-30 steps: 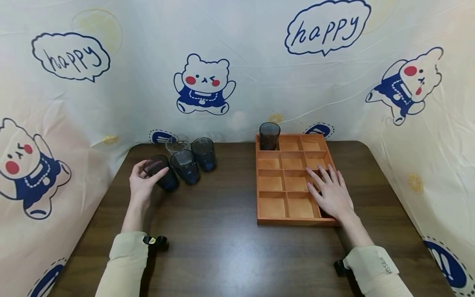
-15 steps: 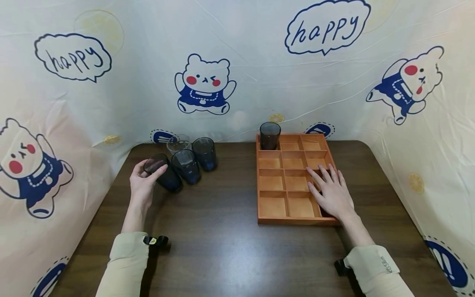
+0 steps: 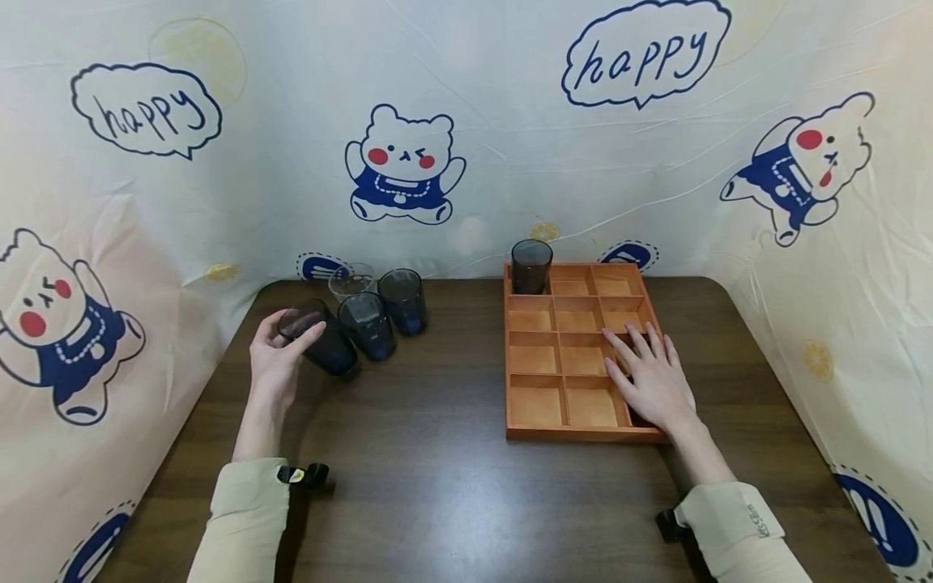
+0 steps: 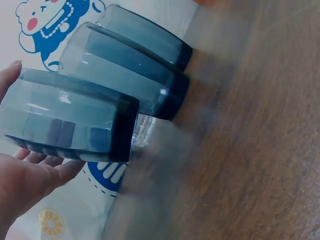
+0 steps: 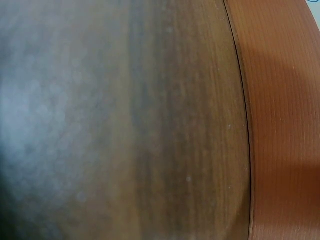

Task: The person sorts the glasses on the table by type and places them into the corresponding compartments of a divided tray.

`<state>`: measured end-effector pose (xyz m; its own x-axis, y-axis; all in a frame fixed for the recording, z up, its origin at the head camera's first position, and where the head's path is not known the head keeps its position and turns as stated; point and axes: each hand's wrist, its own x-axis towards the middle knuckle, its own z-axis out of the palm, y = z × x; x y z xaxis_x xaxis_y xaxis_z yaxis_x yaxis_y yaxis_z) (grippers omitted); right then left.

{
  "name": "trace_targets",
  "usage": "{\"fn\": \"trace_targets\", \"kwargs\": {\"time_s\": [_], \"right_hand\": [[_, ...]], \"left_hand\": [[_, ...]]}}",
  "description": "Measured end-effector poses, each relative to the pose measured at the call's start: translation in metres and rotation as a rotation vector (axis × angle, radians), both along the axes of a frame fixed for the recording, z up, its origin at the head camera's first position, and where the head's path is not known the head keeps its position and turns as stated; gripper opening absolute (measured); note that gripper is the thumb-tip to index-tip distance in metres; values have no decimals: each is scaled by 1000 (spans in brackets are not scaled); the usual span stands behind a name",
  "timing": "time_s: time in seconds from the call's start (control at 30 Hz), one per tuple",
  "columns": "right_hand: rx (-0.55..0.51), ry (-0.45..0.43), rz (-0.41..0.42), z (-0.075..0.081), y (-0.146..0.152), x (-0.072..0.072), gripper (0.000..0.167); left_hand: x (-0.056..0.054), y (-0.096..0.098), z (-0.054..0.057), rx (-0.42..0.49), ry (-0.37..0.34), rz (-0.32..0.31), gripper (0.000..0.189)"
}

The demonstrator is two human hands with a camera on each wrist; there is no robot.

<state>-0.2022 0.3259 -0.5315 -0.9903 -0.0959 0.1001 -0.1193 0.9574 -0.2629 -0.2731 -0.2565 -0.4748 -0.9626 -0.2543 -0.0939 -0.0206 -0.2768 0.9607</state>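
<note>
With thumb and fingers round it, my left hand [image 3: 271, 368] holds a dark blue-grey glass tumbler [image 3: 328, 350] near its rim. The tumbler tilts, base to the right; whether the base touches the table, I cannot tell. Two similar dark tumblers [image 3: 368, 325] [image 3: 404, 303] stand just beyond it, with a clear glass [image 3: 350, 279] behind them. In the left wrist view the held tumbler [image 4: 70, 117] overlaps another dark one [image 4: 135, 70]. My right hand [image 3: 652, 382] rests, fingers spread, on the right side of a wooden compartment tray [image 3: 583, 435], hiding some compartments.
Another dark tumbler [image 3: 530, 271] stands in the tray's back left compartment. Brown tabletop [image 3: 430, 437] lies between the tumblers and the tray. A printed cloth [image 3: 503, 162] hangs behind and at both sides. The right wrist view has only tabletop and the tray's side [image 5: 280, 125].
The held tumbler has tilted further, its base shifting slightly right. In the last half second my left hand has drawn slightly left. My right hand stays on the tray.
</note>
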Motion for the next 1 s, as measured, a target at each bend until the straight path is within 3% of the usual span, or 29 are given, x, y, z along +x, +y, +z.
{"fn": "trace_targets", "kwargs": {"time_s": [0.67,1.0], "right_hand": [[-2,-5,8,-1,2,-1,63],[2,-10,5,0,0,-1,63]], "left_hand": [[18,10,22,-140,92,-40,58],[19,11,23,-96,116,-35,53]]}}
